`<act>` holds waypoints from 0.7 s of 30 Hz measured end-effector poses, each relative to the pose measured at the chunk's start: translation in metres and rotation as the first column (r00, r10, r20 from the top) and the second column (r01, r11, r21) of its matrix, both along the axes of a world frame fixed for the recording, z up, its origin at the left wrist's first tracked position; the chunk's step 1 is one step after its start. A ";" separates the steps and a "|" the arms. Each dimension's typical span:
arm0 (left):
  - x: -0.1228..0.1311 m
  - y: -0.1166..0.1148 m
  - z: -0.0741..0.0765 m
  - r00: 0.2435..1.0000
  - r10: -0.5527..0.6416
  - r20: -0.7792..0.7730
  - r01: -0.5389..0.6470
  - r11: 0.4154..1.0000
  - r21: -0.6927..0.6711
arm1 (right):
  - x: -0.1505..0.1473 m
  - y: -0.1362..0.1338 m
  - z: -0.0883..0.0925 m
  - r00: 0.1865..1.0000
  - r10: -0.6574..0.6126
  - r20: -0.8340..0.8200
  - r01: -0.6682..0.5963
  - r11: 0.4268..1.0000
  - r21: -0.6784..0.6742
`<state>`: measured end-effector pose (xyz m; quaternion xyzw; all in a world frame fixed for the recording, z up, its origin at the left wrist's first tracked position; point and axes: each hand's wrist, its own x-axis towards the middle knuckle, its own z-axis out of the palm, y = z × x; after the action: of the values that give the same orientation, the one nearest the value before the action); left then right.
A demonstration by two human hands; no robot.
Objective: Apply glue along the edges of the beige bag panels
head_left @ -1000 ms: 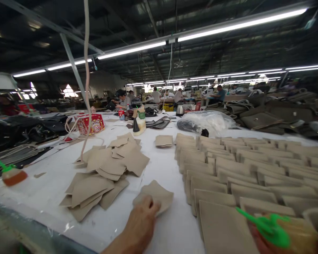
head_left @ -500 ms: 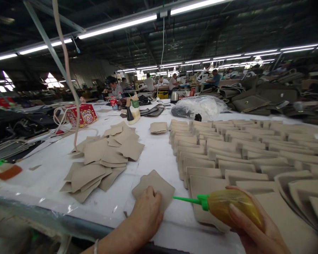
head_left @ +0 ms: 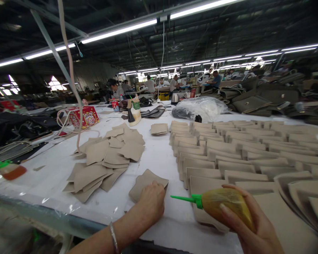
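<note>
Close to the table's front edge, my left hand is closed, its curled fingers at the right side of a tan leather-like piece. Its fingertips are partly hidden. My right hand is wrapped around a squeeze bottle of yellowish-brown liquid. The bottle lies nearly level, and its thin green nozzle points left, a little apart from my left hand and the piece. Left of the piece is a loose heap of similar tan pieces.
Rows of overlapping folded tan pieces fill the table's right side. A small stack lies farther back. Another green-tipped bottle is at far left. A cable hangs down behind the heap. People work in the background.
My left hand's fingers have bunched up, and the tan piece has shifted slightly left and turned. The bottle in my right hand has moved a little left.
</note>
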<state>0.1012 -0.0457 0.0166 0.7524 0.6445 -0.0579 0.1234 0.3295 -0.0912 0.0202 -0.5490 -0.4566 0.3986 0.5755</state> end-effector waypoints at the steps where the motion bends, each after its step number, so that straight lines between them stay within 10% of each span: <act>1: -0.004 0.002 0.000 1.000 -0.016 0.006 0.015 1.000 0.004 | -0.001 0.000 0.002 0.999 0.005 0.049 -0.005 1.000 0.002; 21: -0.025 0.006 0.001 0.977 -0.133 0.166 0.123 0.990 0.069 | -0.034 0.044 -0.014 0.718 -0.027 0.695 -0.301 0.889 0.345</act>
<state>0.0764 -0.0396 0.0178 0.7978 0.5832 0.0173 0.1521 0.2960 -0.0469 0.0060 -0.4776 -0.7529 0.0989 0.4420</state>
